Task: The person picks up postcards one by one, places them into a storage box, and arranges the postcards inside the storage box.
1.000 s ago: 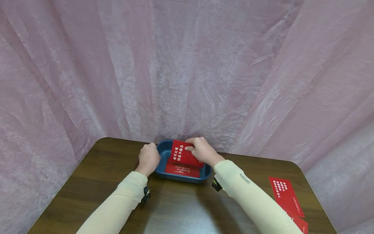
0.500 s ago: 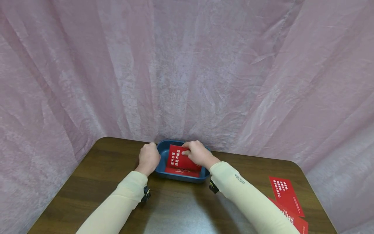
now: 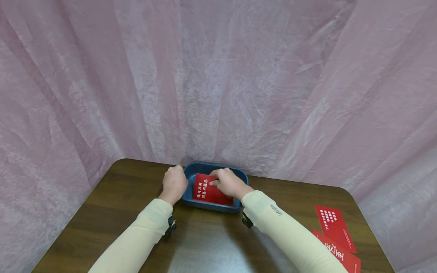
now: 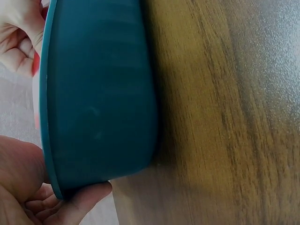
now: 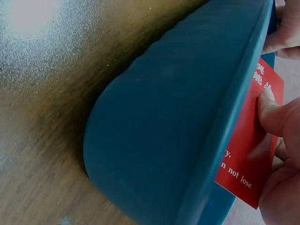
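A blue plastic basin (image 3: 201, 205) with rounded corners stands near the back edge of the table. My left hand (image 3: 175, 182) grips its left end, thumb over the rim and fingers under the outside wall, as the left wrist view shows. With thumb and fingers, my right hand (image 3: 230, 183) pinches a red card (image 3: 202, 187) by its upper right part. White Chinese characters and a line of English run across this card (image 5: 248, 140). It lies low inside the basin, covering the other red card beneath it.
Two more red cards lie overlapping at the table's right side, the upper card (image 3: 336, 227) and the lower card (image 3: 351, 261), which my right sleeve (image 3: 290, 231) partly covers. A pink curtain (image 3: 218, 83) hangs right behind the wooden table (image 3: 129, 189).
My right hand has lowered the red card into the basin and shifted slightly left, hiding the lettering of the card underneath. My left hand has stayed at the basin's left end.
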Action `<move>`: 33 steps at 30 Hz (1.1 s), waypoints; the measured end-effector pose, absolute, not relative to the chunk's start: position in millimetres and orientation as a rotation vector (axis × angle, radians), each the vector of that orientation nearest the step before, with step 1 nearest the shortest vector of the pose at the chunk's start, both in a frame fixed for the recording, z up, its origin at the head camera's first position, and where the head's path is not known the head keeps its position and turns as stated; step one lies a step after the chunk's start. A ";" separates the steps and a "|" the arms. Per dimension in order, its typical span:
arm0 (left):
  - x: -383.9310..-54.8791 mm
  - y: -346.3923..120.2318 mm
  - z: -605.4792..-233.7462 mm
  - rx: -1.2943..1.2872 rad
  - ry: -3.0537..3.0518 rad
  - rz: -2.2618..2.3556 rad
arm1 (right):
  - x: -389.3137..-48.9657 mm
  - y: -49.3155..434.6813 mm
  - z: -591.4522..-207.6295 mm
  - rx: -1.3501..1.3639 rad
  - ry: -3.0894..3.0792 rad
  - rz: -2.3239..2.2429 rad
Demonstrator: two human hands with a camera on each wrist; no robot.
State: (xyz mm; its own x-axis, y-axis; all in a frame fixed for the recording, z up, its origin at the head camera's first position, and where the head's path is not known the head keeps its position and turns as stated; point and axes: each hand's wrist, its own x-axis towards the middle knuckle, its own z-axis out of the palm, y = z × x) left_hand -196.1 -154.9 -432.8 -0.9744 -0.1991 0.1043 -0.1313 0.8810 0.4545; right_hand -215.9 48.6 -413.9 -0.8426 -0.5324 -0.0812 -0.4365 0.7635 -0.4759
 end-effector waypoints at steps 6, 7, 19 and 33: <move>-196.2 -153.6 -432.5 0.243 -2.890 -0.688 | -214.6 49.6 -417.0 -0.762 2.750 -0.658; -196.2 -153.4 -432.5 0.243 -2.888 -0.689 | -214.4 49.7 -417.6 -0.763 2.751 -0.651; -193.9 -152.1 -431.4 0.246 -2.893 -0.683 | -212.4 50.3 -424.7 -0.761 2.754 -0.512; -193.1 -151.4 -431.7 0.253 -2.910 -0.687 | -209.3 49.2 -423.7 -0.725 2.763 -0.466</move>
